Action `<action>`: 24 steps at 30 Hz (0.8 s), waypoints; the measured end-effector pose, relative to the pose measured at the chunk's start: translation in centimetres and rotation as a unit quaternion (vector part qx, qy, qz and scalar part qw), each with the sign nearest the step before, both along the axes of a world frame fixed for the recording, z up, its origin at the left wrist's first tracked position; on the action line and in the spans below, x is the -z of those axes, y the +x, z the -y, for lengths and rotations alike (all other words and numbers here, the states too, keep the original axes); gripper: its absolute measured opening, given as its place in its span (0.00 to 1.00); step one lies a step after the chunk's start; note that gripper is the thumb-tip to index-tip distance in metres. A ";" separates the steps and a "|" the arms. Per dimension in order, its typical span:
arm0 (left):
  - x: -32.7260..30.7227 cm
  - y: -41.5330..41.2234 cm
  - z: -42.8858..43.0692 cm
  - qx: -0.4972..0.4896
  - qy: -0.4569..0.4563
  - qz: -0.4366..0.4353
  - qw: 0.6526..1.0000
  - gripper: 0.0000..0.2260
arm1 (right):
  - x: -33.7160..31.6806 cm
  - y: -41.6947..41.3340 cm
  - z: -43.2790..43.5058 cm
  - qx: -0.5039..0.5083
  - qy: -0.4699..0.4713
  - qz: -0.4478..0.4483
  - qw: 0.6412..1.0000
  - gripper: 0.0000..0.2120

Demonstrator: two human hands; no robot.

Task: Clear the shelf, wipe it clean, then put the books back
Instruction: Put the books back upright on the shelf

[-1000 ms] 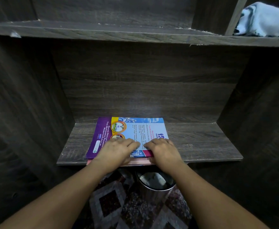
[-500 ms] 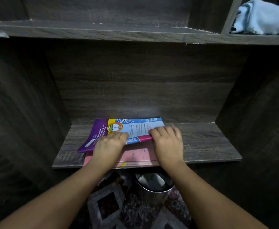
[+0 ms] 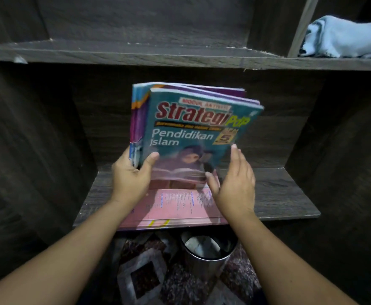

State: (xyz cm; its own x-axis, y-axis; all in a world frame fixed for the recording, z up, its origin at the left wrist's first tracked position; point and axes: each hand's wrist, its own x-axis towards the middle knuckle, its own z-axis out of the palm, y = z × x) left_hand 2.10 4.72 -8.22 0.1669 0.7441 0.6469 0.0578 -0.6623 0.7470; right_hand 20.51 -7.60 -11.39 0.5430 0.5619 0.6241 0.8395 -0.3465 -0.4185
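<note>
Head view: a pink book [image 3: 180,205] lies flat at the shelf [image 3: 279,194] near edge. Behind it, the left hand [image 3: 131,175] grips upright books [image 3: 197,133] by their left side. The right hand [image 3: 235,183], fingers straight, flanks their right side, probably steadying a lift-out. A cloth [image 3: 345,38] waits far right, above.

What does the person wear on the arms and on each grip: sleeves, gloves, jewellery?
Nothing that shows. The left forearm and right forearm are bare to the picture's edge, no sleeve in view. The left grip and right grip carry no glove, ring, watch or bracelet.
</note>
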 end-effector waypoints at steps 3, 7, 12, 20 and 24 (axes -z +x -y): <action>0.8 0.2 0.6 0.054 -0.070 0.005 0.996 0.10 | -0.7 -0.7 0.3 -0.108 0.024 -0.181 0.977 0.47; 2.7 -0.5 -0.3 0.076 -0.130 -0.057 0.987 0.19 | -0.2 -0.8 0.4 -0.131 0.020 -0.230 0.964 0.37; 1.8 -0.6 -0.7 0.018 -0.123 -0.100 0.987 0.29 | 0.0 -2.2 -0.1 -0.146 0.030 -0.212 0.966 0.29; 1.0 -0.5 -0.2 0.004 -0.103 -0.071 0.992 0.24 | 0.1 -2.2 -0.5 -0.120 0.062 -0.179 0.975 0.28; -1.6 -0.5 0.3 -0.023 -0.084 -0.029 0.996 0.33 | -0.1 -2.4 -0.4 -0.104 0.069 -0.170 0.977 0.32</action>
State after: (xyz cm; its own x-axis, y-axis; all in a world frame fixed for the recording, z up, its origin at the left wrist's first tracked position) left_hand 1.62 4.37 -6.65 0.1643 0.8489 0.5024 0.1318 -0.5236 0.8417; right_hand 18.13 -7.16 -11.31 0.6150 0.6059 0.5045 0.6899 -0.1037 -0.7165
